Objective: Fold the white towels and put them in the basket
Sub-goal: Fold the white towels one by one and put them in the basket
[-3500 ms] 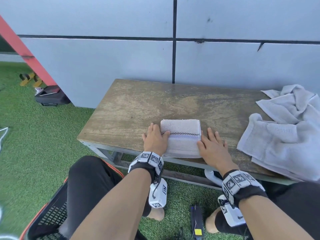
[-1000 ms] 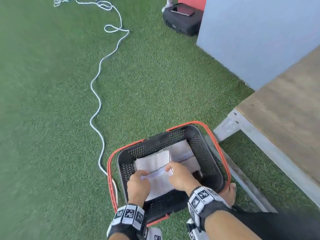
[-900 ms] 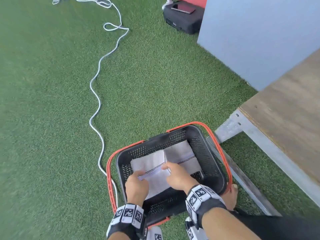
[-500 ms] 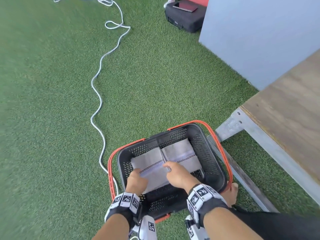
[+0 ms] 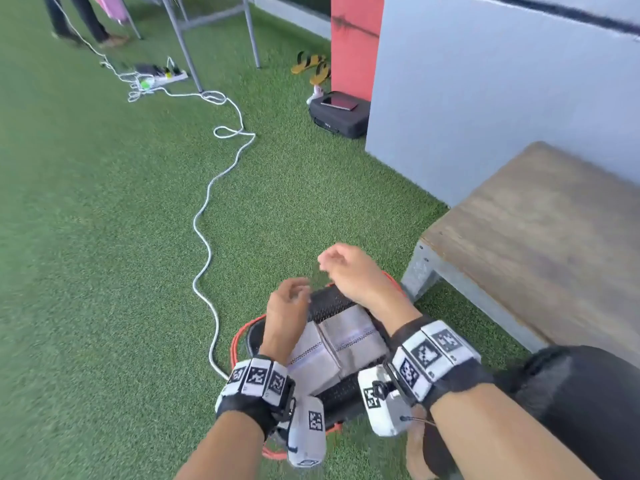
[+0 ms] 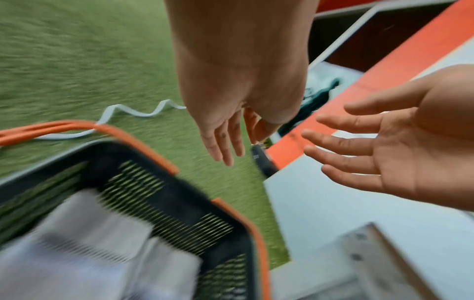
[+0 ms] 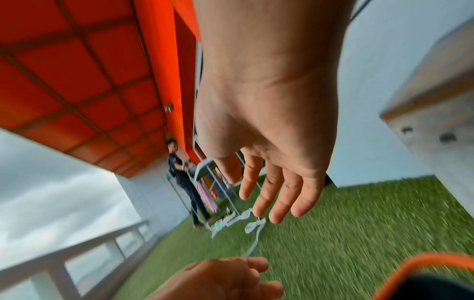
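Grass (image 5: 104, 271); towels (image 5: 332, 351) beneath empty fingers (image 6: 223, 146).

Soft cloth towels (image 5: 341, 344) lie in a perforated plastic basket (image 5: 329, 301) on rough artificial turf (image 5: 104, 237) beside a matt wooden bench (image 5: 540, 230).

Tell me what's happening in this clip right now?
A person is putting folded white towels into a black basket with an orange rim, on the grass beside a wooden bench. Two folded towels lie side by side in the basket. Both hands are above it and hold nothing: the left hand and the right hand have relaxed fingers, touching neither towel. A white cable snakes across the grass nearby.
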Demonstrator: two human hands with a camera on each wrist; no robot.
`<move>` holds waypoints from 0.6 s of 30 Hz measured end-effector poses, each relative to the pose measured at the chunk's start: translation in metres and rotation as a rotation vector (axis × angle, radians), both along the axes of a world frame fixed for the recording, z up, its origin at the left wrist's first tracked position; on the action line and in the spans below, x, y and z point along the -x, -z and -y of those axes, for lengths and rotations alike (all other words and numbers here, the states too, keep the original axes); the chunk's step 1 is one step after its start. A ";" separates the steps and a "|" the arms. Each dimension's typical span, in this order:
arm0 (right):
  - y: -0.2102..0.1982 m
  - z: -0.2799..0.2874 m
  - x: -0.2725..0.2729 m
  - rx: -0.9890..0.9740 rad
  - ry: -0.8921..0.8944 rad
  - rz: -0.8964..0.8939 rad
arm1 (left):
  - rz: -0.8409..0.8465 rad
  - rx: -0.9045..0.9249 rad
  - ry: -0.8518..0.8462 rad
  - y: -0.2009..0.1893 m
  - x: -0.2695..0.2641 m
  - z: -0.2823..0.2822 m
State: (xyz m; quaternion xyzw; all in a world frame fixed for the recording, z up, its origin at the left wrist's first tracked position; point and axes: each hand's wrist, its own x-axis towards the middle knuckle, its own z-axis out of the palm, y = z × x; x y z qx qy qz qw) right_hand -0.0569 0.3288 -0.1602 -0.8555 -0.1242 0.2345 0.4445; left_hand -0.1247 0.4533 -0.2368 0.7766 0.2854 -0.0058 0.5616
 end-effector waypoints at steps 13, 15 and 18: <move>-0.153 0.200 0.055 -0.334 0.494 0.397 | 0.428 -0.041 0.497 -0.205 -0.036 0.163; -0.164 0.240 0.070 -0.347 0.568 0.430 | 0.440 -0.029 0.569 -0.217 -0.040 0.206; -0.174 0.302 0.095 -0.304 0.687 0.503 | 0.446 -0.049 0.709 -0.221 -0.039 0.280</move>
